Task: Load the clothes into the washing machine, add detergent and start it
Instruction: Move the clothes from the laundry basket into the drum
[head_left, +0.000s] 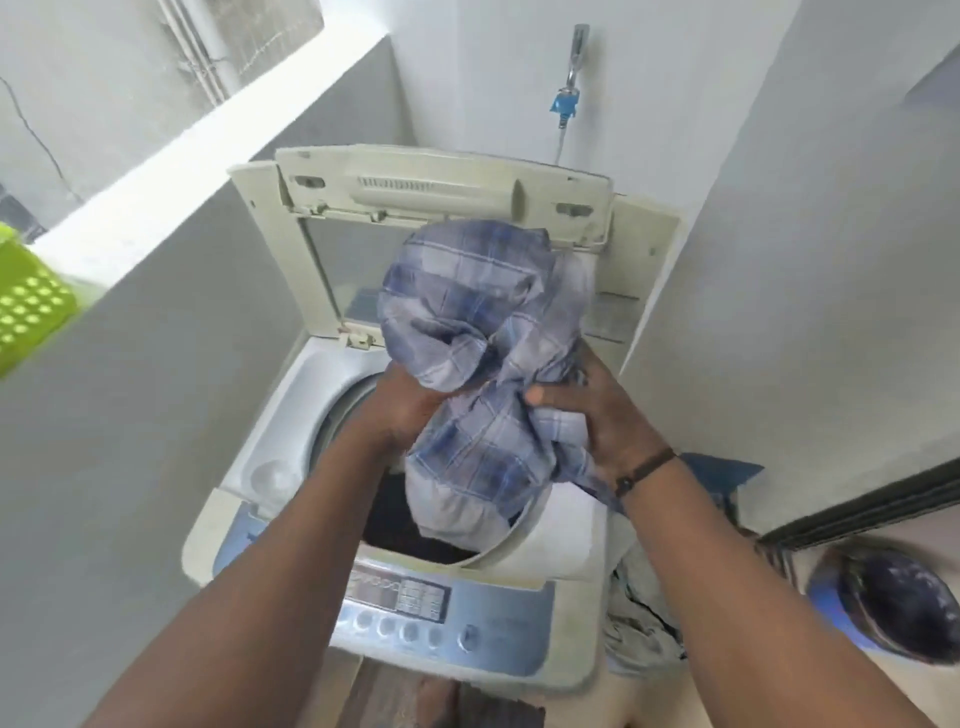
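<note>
A top-loading washing machine (270, 467) stands in front of me with its folding lid (441, 187) raised. A bunched blue-and-grey checked cloth (483, 332) hangs over the open drum. My left hand (410, 400) grips it from the left and my right hand (597, 415) grips it from the right. Dark clothes (395, 514) lie inside the drum under the cloth. The control panel (415, 608) with round buttons runs along the machine's near edge.
A green perforated basket (26, 306) sits on the ledge at the left. A blue tub (893, 608) with dark contents stands on the floor at the right, with crumpled grey clothes (644, 623) beside the machine. A tap (571, 78) is on the back wall. Walls close in on both sides.
</note>
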